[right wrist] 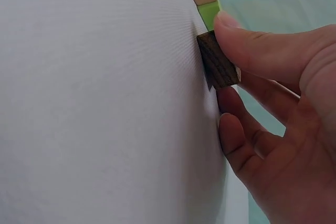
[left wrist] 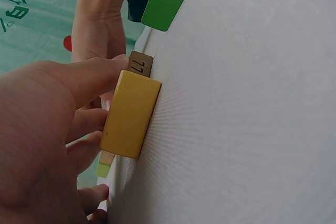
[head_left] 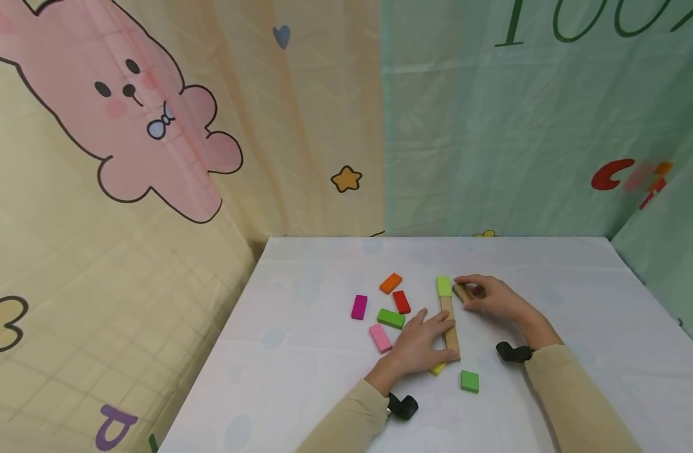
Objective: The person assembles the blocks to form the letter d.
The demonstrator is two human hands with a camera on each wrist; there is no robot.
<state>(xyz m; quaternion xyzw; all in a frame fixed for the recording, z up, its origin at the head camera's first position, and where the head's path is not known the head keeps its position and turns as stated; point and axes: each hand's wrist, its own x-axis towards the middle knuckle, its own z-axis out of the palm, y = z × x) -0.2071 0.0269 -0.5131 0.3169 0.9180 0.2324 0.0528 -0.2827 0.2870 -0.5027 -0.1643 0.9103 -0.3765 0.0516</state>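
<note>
A long light-wood strip (head_left: 448, 309) lies on the white table with a lime-green block (head_left: 444, 286) at its far end. My left hand (head_left: 419, 345) rests spread along its left side, fingertips touching it and thumb near its near end. In the left wrist view, that thumb touches a wooden end marked 77 (left wrist: 139, 64), beside a yellow block (left wrist: 131, 115) partly under the hand in the head view. Right of the lime-green block, my right hand (head_left: 496, 298) pinches a small wooden block (right wrist: 218, 60) with a dark brown end, between thumb and fingers.
Left of the strip lie orange (head_left: 390, 283), red (head_left: 401, 302), magenta (head_left: 359, 307), green (head_left: 391, 318) and pink (head_left: 380, 338) blocks. Another green block (head_left: 469, 381) lies nearer me. Printed curtains (head_left: 312, 126) stand behind the table (head_left: 301, 390).
</note>
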